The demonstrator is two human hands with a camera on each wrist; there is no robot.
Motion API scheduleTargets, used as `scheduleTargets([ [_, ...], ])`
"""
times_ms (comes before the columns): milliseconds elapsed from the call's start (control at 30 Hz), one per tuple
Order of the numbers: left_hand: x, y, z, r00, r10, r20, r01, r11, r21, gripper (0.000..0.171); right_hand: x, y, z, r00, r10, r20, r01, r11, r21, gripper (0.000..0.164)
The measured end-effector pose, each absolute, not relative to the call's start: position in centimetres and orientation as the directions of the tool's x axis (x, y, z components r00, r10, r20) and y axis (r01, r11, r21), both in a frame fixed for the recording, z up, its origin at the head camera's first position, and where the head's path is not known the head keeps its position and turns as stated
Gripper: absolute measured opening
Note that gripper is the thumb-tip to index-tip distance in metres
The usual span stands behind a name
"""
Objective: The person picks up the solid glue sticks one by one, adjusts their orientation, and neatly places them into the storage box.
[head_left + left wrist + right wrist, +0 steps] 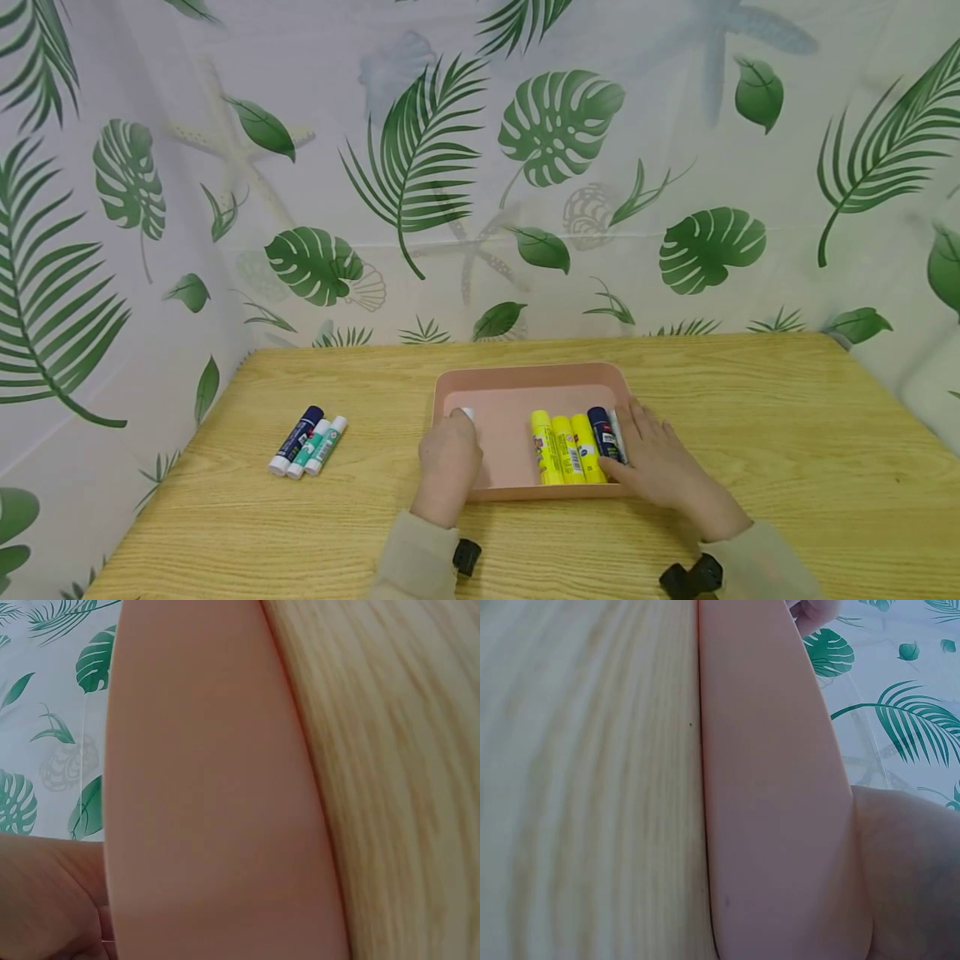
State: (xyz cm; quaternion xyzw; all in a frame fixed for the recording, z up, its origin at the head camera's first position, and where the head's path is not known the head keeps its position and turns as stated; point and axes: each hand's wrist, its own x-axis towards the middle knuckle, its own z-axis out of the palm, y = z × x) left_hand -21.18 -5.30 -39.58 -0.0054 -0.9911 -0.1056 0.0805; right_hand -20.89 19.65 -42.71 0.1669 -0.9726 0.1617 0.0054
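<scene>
Inside the left end of the pink tray (525, 377), my left hand (450, 454) grips a glue stick; only its white end (468, 412) shows past the fingers. My right hand (660, 462) lies over the tray's right wall with fingers extended, its thumb by the lower end of a dark blue glue stick (604, 433). Three yellow glue sticks (567, 450) lie side by side left of the blue one. A white stick (617, 435) is partly hidden under the right hand. Both wrist views show mostly the tray's outer front wall (210, 765).
On the wooden table (375, 392), left of the tray, lie a dark blue glue stick (297, 439) and two green-and-white glue sticks (326, 444). A leaf-patterned cloth (450, 208) hangs behind the table and along its sides.
</scene>
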Motion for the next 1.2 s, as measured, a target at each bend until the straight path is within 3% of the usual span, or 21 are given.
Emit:
scheduleTargets([
  [1200,-21.28,-5.34,-40.11,-0.998,0.029,0.051,0.039,0.980,0.194,0.009,-20.84,19.57,-42.64,-0.948,-0.314,0.057,-0.316,0.896,-0.313,0.080],
])
